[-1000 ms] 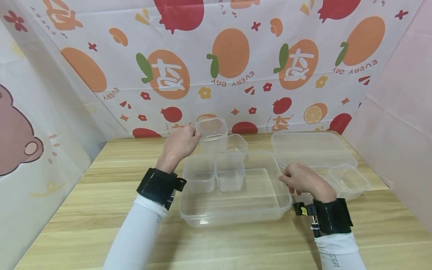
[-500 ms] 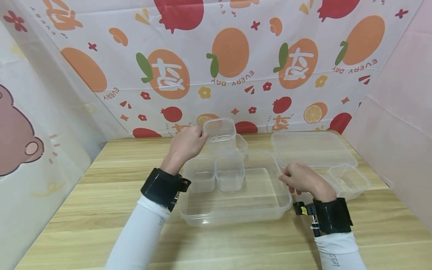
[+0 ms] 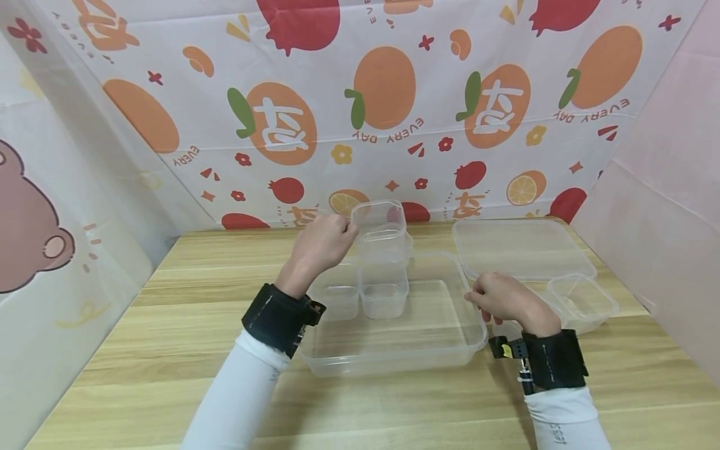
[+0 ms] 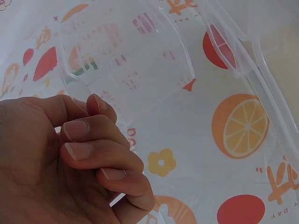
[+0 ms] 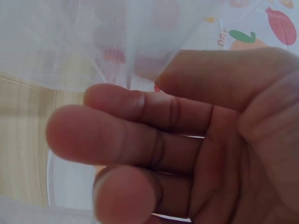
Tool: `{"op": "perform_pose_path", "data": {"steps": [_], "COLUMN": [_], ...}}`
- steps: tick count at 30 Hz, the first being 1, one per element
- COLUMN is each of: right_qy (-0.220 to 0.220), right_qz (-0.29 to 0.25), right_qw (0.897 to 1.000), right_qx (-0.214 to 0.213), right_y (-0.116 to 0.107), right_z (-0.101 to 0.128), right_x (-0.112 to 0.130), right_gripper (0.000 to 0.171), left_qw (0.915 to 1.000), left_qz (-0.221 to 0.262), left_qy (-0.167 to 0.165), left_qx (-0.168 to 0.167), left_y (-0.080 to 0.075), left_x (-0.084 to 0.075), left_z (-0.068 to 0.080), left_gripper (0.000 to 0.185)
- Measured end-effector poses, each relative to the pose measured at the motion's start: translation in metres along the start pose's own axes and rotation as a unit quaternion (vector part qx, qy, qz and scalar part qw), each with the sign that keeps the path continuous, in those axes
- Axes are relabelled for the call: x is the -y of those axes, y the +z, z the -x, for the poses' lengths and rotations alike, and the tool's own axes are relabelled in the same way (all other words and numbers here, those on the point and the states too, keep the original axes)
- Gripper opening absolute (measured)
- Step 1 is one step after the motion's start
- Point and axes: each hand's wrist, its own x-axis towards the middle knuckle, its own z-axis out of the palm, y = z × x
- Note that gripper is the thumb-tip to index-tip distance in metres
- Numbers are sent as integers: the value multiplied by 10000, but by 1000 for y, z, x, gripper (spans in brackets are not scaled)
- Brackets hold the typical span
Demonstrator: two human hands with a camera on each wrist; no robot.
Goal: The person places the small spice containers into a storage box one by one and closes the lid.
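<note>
My left hand [image 3: 325, 245] pinches the rim of a small clear plastic container [image 3: 380, 226] and holds it in the air over the far edge of a large clear tray [image 3: 394, 357]. In the left wrist view its curled fingers [image 4: 93, 144] grip that container [image 4: 126, 51] at the corner. Two more small clear containers [image 3: 334, 292] [image 3: 384, 289] stand side by side inside the tray at its far left. My right hand [image 3: 497, 297] pinches the tray's right rim; in the right wrist view its thumb and fingers [image 5: 140, 140] close on the clear wall [image 5: 70, 42].
A large clear lid [image 3: 520, 247] lies flat at the back right of the wooden table [image 3: 140, 350]. A small clear container [image 3: 582, 301] sits beside my right hand. Another is mostly hidden behind the held one. Printed cloth walls enclose the back and both sides.
My left hand has carried the small container to the right, from above the tray's far left corner toward its far middle. The right hand stays on the tray's rim.
</note>
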Motion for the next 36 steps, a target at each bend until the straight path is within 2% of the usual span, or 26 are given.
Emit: {"op": "perform_pose_path", "data": {"steps": [9, 26, 36], "right_qy": [-71, -161, -111], "right_qz": [2, 104, 35], "right_qw": [10000, 9998, 9999], "right_qx": [4, -6, -12], "right_y": [-1, -1, 0], "right_z": [1, 2, 1], "right_x": [0, 1, 0], "right_gripper": [34, 36, 36], "left_qw": [9999, 9988, 9989], "left_qz": [95, 178, 182], "left_qy": [52, 402, 310], "left_qx": [63, 211, 286], "left_y": [4, 13, 18], "left_x": [-6, -18, -24], "left_z": [1, 1, 1], "left_gripper": [43, 41, 40]}}
